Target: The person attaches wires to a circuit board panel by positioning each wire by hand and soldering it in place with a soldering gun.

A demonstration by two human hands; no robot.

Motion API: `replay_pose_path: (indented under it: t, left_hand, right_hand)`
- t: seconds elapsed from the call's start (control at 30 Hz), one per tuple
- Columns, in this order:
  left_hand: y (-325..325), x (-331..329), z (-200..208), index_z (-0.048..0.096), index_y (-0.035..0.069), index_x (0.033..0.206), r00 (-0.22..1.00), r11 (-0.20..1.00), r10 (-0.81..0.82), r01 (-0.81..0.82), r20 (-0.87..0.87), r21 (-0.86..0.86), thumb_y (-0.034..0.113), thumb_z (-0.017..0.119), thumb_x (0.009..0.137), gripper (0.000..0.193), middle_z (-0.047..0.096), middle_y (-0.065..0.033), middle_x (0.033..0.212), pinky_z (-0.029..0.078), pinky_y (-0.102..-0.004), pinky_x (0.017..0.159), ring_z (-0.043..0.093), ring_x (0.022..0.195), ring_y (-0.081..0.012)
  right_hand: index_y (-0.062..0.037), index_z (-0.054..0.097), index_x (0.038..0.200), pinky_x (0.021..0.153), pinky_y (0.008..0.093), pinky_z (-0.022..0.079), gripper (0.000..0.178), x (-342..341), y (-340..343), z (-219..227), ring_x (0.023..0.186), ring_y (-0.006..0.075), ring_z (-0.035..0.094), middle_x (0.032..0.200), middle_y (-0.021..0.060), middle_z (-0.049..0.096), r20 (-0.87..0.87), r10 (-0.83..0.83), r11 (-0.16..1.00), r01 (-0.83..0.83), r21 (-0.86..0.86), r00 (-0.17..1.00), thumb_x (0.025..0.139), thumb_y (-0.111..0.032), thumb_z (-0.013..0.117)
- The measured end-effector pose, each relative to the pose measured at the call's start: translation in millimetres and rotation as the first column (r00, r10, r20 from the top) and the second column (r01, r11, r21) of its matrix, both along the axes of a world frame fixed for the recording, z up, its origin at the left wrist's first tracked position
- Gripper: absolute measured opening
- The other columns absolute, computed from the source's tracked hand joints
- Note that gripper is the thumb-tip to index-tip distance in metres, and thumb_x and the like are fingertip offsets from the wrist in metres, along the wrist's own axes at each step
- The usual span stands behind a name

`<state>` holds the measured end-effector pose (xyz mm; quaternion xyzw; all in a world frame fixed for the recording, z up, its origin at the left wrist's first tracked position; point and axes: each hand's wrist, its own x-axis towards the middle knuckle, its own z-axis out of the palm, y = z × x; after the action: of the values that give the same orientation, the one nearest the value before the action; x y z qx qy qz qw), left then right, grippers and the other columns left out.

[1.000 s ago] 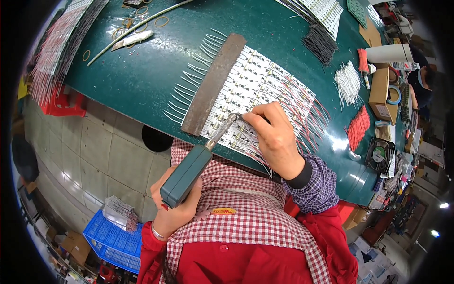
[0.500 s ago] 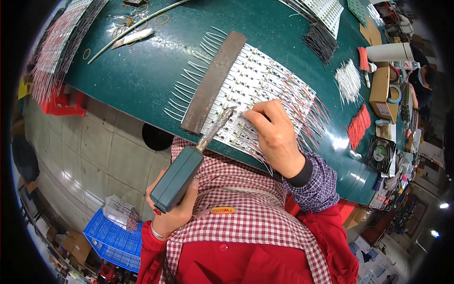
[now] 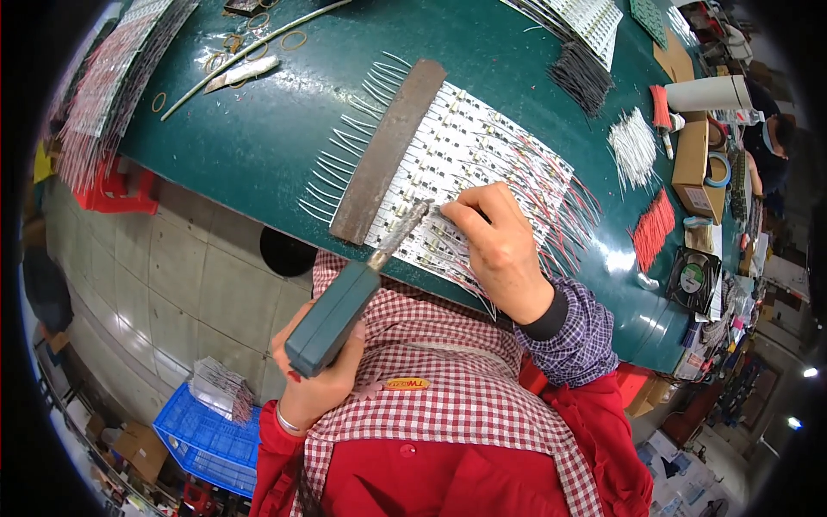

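Soldering iron [image 3: 334, 317] has shifted slightly toward the right hand [image 3: 506, 250] since the last frame, while that hand's barely budged. Left hand [image 3: 332, 379] has its fingers wrapped around the handle; right fingers look pinched together, can't tell if they've got a wire. White boards [image 3: 441, 142] lie on the table [image 3: 250, 164] with a bar [image 3: 388, 155] across their left side. IMO keep both wrists steady, go light with the tip, and watch those fingertips right beside it.

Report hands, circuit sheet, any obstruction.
Left hand gripping green-handled tool. Right hand pinched beside its tip, over white circuit sheet; contents unclear. Brown bar lies across sheet's left side.
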<state>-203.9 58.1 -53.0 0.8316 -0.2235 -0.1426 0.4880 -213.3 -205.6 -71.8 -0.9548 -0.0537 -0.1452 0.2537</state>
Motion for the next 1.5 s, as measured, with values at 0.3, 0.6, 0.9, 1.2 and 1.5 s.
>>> replay_pose_path:
  t: [0.3, 0.6, 0.9, 1.2, 1.5]
  left_hand:
    - [-1, 67, 25, 0.053, -0.007, 0.133, 0.865, 0.879, 0.444, -0.369, 0.235, -0.303, -0.010, 0.062, 0.084, 0.050, 0.067, -0.0195, 0.116, 0.038, -0.0196, 0.049, 0.050, 0.058, -0.0065]
    - [-69, 212, 32, 0.064, -0.007, 0.097, 0.813, 0.856, 0.507, -0.439, 0.285, -0.272, 0.013, 0.075, 0.081, 0.027, 0.069, -0.0066, 0.083, 0.048, -0.0311, 0.065, 0.061, 0.067, -0.0165]
    - [-39, 107, 27, 0.053, -0.008, 0.130, 0.874, 0.708, 0.344, -0.481, -0.343, -0.517, -0.007, 0.063, 0.080, 0.051, 0.066, -0.0186, 0.107, 0.038, -0.0217, 0.044, 0.050, 0.053, -0.0086]
    - [15, -1, 9, 0.055, -0.007, 0.129, 0.767, 0.820, 0.381, -0.539, -0.517, -0.195, -0.002, 0.066, 0.081, 0.049, 0.065, -0.0175, 0.112, 0.042, -0.0228, 0.050, 0.053, 0.058, -0.0100]
    - [20, -22, 3, 0.071, -0.004, 0.100, 0.903, 0.953, 0.238, -0.288, -0.358, -0.091, 0.001, 0.076, 0.080, 0.021, 0.072, -0.0109, 0.090, 0.053, -0.0292, 0.066, 0.068, 0.076, -0.0149]
  right_hand:
    - [-0.0005, 0.064, 0.098, 0.069, 0.0365, 0.049, 0.033, 0, 1, 7, 0.087, 0.0277, 0.056, 0.094, 0.0103, 0.056, 0.004, 0.012, 1.000, -0.013, 0.022, 1.000, 0.067, 0.009, 0.059]
    - [-0.0007, 0.064, 0.097, 0.069, 0.0361, 0.050, 0.030, -6, 5, 8, 0.087, 0.0275, 0.056, 0.094, 0.0104, 0.056, -0.020, 0.011, 0.999, -0.010, 0.031, 1.000, 0.068, 0.009, 0.060]
    - [-0.0019, 0.063, 0.100, 0.070, 0.0354, 0.050, 0.028, -2, -1, 7, 0.091, 0.0264, 0.056, 0.096, 0.0095, 0.055, -0.064, 0.008, 0.999, -0.006, 0.035, 0.998, 0.073, 0.005, 0.060]
    - [0.0002, 0.067, 0.099, 0.068, 0.0372, 0.047, 0.031, -2, 1, 21, 0.081, 0.0283, 0.057, 0.090, 0.0111, 0.059, 0.080, -0.009, 0.987, -0.004, 0.160, 0.997, 0.070, 0.012, 0.065]
    - [-0.0003, 0.068, 0.096, 0.067, 0.0368, 0.047, 0.029, -9, 6, 2, 0.079, 0.0269, 0.057, 0.088, 0.0098, 0.059, 0.023, 0.020, 0.985, -0.024, 0.172, 1.000, 0.070, 0.011, 0.068]
